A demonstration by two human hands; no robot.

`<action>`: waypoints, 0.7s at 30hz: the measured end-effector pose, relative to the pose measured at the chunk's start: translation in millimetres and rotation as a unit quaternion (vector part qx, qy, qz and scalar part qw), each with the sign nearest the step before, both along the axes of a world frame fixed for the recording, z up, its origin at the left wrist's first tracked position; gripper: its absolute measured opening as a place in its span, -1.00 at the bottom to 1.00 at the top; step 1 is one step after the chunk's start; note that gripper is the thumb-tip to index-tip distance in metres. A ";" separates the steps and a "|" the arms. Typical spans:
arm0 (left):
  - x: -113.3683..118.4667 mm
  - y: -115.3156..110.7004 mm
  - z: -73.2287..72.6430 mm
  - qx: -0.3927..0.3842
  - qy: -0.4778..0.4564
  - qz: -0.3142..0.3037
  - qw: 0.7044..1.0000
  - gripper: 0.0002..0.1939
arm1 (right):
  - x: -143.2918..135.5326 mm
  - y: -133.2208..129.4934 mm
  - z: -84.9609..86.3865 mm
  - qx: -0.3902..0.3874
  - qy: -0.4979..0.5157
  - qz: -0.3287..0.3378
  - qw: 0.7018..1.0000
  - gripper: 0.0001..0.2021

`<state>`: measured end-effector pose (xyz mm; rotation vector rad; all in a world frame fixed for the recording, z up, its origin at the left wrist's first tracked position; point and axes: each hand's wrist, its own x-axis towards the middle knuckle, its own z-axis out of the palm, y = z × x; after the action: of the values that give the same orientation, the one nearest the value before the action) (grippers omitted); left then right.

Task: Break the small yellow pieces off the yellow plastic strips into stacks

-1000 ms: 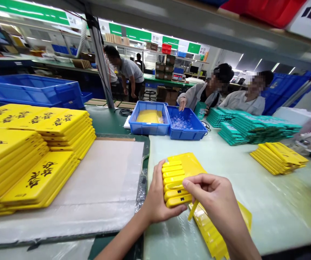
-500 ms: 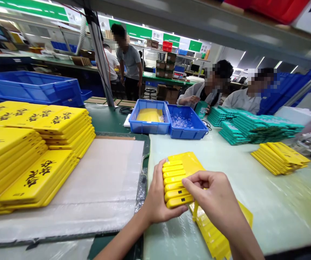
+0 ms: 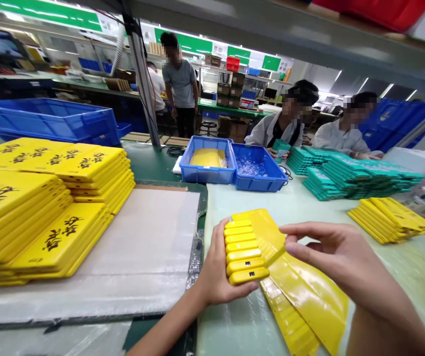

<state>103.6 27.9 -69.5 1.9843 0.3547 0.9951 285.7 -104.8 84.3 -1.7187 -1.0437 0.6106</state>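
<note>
My left hand (image 3: 216, 267) is wrapped round a stack of several yellow cases (image 3: 242, 251), their narrow ends facing me; the lowest two show small dark ports. To its right, my right hand (image 3: 319, 247) pinches a thin yellow strip (image 3: 275, 257) between thumb and forefinger. The strip stretches to the lower end of the stack. Yellow film sheets (image 3: 309, 291) lie on the table below and behind both hands.
Printed yellow cases (image 3: 42, 240) are piled at left beside a white sheet (image 3: 153, 232). Ahead are two blue bins (image 3: 207, 174), teal stacks (image 3: 364, 173) and a yellow stack (image 3: 390, 220). People sit across the table.
My right hand has moved right, away from the stack, drawing the yellow strip out sideways. More of the yellow film behind shows. Across the table, a person's hands and a teal item have lowered.
</note>
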 end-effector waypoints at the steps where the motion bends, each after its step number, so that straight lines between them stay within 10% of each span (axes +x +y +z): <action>1: 0.0 0.0 -0.1 0.002 0.000 0.003 1.000 0.34 | -6.1 -0.2 -6.3 0.026 0.041 -0.034 0.998 -0.66; 7: -0.2 0.3 -1.4 0.005 0.020 0.016 1.000 0.37 | -55.2 4.8 -39.5 0.095 0.118 -0.150 0.977 -0.71; 21: 0.7 -0.2 3.2 -0.024 0.013 0.011 1.000 0.31 | -77.5 11.6 -34.4 0.039 0.111 -0.127 0.985 -0.78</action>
<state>104.3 27.7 -66.2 1.9548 0.4114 0.9663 208.2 -93.2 49.8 -1.6394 -0.6702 0.5729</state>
